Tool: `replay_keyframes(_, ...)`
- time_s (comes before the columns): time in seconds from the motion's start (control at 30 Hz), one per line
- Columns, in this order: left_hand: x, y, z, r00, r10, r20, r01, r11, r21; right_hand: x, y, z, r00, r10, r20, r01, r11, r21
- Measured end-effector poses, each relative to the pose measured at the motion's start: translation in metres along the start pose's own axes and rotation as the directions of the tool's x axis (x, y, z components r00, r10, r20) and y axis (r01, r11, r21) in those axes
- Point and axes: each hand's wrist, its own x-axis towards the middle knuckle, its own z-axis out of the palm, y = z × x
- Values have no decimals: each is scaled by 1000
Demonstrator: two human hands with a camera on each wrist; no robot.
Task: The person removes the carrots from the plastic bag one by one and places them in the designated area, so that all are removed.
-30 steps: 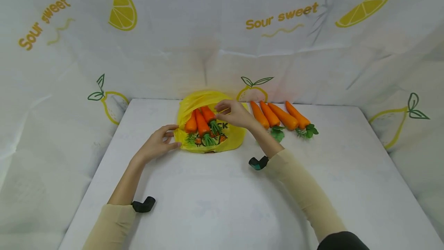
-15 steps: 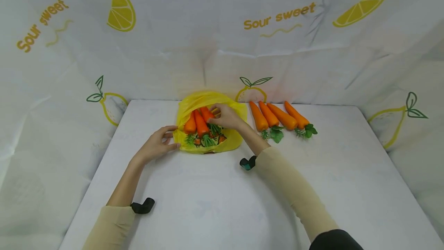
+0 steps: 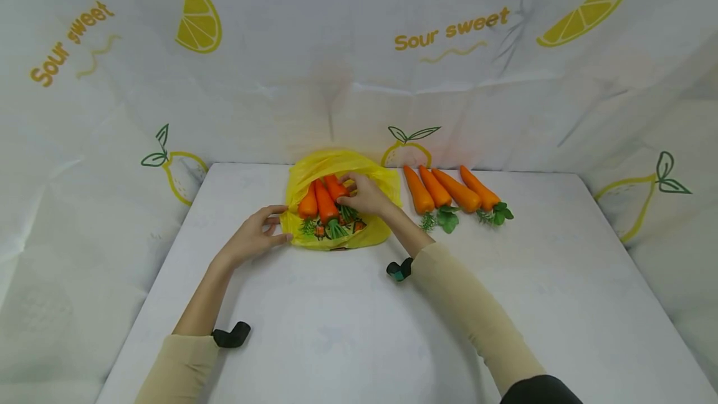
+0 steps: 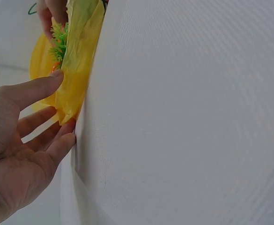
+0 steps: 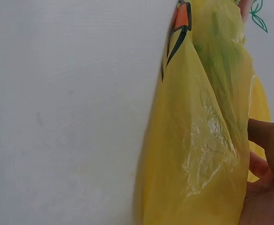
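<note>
Fingers (image 4: 38,118) spread wide on the left hand (image 3: 255,234), thumb and fingertips touching the left edge of the yellow bag (image 3: 377,234), and here's the right hand (image 3: 364,195), in over the bag's right side, fingers bent at the rightmost of three carrots (image 3: 325,202) in the bag's mouth; pinched or merely touched, I can't tell! Green tops on show, and just right of the bag lie four more carrots (image 3: 457,190) in a slanting row! Under the bag, a white table (image 3: 320,310); behind it, a lemon-printed sheet (image 3: 280,67)
</note>
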Motion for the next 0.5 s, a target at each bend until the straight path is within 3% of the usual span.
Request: replay_keyframes(0.5,0,1,0,1000,-7,4,7,1000,-1,-4,2,-2,1000,0,14,0,1000,7)
